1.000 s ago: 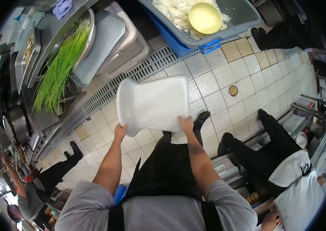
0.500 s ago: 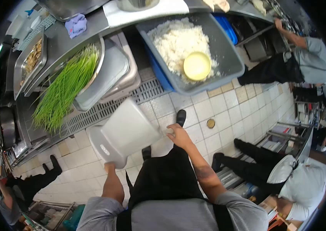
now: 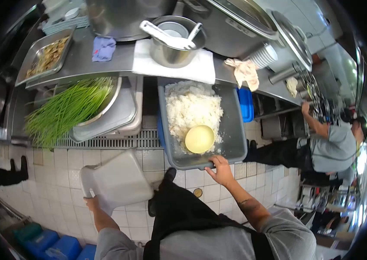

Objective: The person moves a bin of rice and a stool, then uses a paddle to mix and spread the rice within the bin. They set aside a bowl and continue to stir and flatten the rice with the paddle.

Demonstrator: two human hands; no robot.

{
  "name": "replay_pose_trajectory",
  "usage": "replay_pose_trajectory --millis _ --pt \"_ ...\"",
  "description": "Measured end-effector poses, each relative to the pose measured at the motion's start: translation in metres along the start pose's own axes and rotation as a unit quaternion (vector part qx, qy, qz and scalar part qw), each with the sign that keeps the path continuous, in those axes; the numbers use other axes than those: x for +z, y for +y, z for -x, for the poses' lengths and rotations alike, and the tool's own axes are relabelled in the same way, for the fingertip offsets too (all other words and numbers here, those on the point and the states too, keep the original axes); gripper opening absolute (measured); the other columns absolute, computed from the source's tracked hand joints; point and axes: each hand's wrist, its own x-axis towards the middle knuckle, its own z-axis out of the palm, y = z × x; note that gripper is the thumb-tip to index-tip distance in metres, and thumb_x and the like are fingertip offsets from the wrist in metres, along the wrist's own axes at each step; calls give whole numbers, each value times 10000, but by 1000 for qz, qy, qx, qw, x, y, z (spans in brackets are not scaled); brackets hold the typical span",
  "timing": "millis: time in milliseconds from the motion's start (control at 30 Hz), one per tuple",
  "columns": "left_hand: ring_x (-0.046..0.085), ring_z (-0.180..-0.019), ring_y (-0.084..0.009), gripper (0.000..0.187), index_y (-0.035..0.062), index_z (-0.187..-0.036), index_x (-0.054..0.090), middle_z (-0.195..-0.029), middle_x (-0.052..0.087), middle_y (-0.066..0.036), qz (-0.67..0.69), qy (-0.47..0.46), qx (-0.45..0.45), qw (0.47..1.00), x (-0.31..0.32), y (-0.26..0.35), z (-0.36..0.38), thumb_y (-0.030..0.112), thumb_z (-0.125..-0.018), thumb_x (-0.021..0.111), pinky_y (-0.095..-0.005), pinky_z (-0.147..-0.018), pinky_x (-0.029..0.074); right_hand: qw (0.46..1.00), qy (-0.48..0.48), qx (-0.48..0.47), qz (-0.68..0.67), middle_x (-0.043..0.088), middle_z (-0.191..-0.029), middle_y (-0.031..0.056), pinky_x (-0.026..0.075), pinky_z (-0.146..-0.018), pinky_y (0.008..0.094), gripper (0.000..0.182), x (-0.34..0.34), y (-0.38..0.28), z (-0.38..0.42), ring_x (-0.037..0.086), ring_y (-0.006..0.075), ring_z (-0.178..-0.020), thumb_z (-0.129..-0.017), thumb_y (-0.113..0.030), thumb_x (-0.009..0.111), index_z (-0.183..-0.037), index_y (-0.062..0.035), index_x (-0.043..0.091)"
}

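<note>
Your left hand [image 3: 91, 203] grips one white tub [image 3: 116, 180], left of one gray bin [image 3: 207, 162]; your right hand [image 3: 221, 170] grips the bin's rim; one yellow bowl [image 3: 199, 139] sits inside.

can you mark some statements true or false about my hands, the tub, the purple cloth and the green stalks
1. The left hand holds the light grey moulded plastic piece. True.
2. The right hand is on the purple cloth. False: it is at the near rim of the dark grey rectangular tub.
3. The round yellow bowl rests on white rice. True.
4. The purple cloth lies on the floor. False: it lies on the steel counter.
5. Long green stalks are outside the tub. True.
</note>
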Motion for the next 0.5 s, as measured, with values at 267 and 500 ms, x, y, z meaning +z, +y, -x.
replay_pose_trajectory --millis 267,500 --pt "443 -1167 -420 941 93 -1374 212 -1226 453 -294 27 -17 87 996 -5 -17 -4 296 -619 735 -473 -976 377 979 -192 69 24 589 -910 155 450 -764 416 337 -17 2 -30 576 322 -868 -729 -292 669 -916 -22 594" --pt "556 -1065 -311 806 -118 -1237 351 -1164 550 -226 198 -165 64 964 1 -25 10 202 -632 777 -423 -889 450 991 32 -118 -47 573 -946 140 482 -762 404 259 -77 -80 -171 584 332 -878 -729 -146 656 -963 -57 586"
